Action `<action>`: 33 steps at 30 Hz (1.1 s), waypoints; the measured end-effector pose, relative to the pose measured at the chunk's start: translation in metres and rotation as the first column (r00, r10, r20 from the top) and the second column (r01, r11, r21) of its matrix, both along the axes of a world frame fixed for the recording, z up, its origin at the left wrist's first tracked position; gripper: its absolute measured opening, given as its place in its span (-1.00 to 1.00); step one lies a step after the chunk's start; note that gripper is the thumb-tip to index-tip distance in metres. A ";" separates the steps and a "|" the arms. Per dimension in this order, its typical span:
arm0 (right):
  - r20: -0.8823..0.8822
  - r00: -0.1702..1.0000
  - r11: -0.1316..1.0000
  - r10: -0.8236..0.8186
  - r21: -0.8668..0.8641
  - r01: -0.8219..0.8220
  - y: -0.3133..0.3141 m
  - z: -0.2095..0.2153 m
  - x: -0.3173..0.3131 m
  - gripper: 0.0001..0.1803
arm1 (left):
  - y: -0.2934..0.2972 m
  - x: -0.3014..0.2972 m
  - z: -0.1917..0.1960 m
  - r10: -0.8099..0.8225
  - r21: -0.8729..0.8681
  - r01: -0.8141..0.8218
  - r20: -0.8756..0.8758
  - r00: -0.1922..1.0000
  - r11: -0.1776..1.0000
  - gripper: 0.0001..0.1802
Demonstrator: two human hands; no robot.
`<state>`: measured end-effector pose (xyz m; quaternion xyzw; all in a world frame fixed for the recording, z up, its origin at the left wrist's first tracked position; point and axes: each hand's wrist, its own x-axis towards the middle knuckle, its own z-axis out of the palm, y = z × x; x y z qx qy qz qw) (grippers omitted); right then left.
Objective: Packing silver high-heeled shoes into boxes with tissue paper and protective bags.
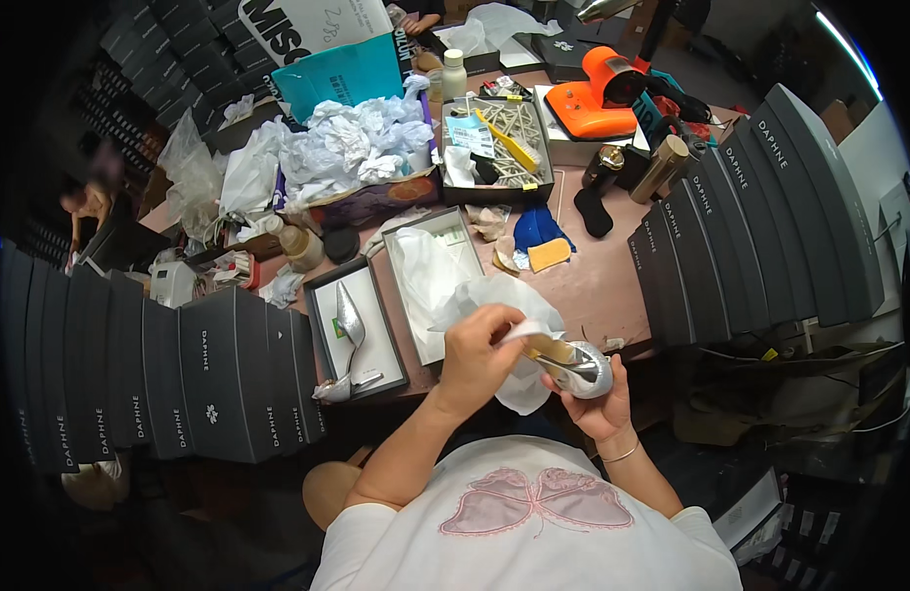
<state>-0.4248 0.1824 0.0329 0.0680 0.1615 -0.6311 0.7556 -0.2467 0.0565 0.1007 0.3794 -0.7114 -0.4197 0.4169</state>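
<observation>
Within the grip: one silver shoe (598,378), cradled by the curled fingers of the right hand (603,409), the left hand (485,347) pinching a thin white piece (536,328) beside it. Left of the grip: second silver shoe (350,317), in an open box (395,357), seemingly already placed; held shoe unboxed, its handling apparently unfinished.

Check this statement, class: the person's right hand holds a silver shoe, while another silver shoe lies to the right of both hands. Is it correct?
Not quite: the right hand holds a silver shoe, but the other silver shoe lies to the left of both hands, as the head view shows.
</observation>
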 end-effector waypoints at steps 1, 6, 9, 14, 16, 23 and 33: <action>-0.090 0.996 1.000 -0.014 0.000 0.014 -0.004 0.008 0.001 -0.23 | 0.007 -0.007 0.007 -0.027 -0.106 0.030 0.030 0.999 0.994 -0.80; -0.478 0.875 0.997 -0.073 -0.012 0.077 -0.018 0.013 0.005 -0.39 | 0.045 -0.065 -0.011 -0.328 -0.483 0.329 0.089 0.940 0.811 -0.74; -0.548 0.831 0.995 -0.095 -0.068 0.070 -0.041 -0.024 -0.025 -0.41 | 0.032 -0.073 -0.023 -0.238 -0.349 0.209 -0.042 0.970 0.914 -0.68; -0.407 0.890 0.975 -0.205 -0.169 0.148 -0.046 -0.006 -0.045 -0.33 | 0.037 -0.083 -0.031 -0.379 -0.364 0.321 -0.101 0.920 0.874 -0.68; -0.766 0.631 0.992 -0.126 -0.091 0.088 -0.027 -0.094 -0.055 -0.37 | 0.046 -0.098 -0.038 -0.475 -0.410 0.393 -0.118 0.872 0.823 -0.67; -0.770 -0.620 0.978 -0.153 -0.027 -0.208 -0.023 -0.153 -0.102 -0.40 | 0.060 -0.114 -0.053 -0.649 -0.460 0.604 0.075 0.757 0.651 -0.87; -0.627 -0.779 0.853 -0.006 0.404 -0.331 -0.056 -0.093 -0.137 -0.52 | -0.069 0.023 -0.210 -0.163 0.232 -0.079 0.852 0.497 0.969 -0.50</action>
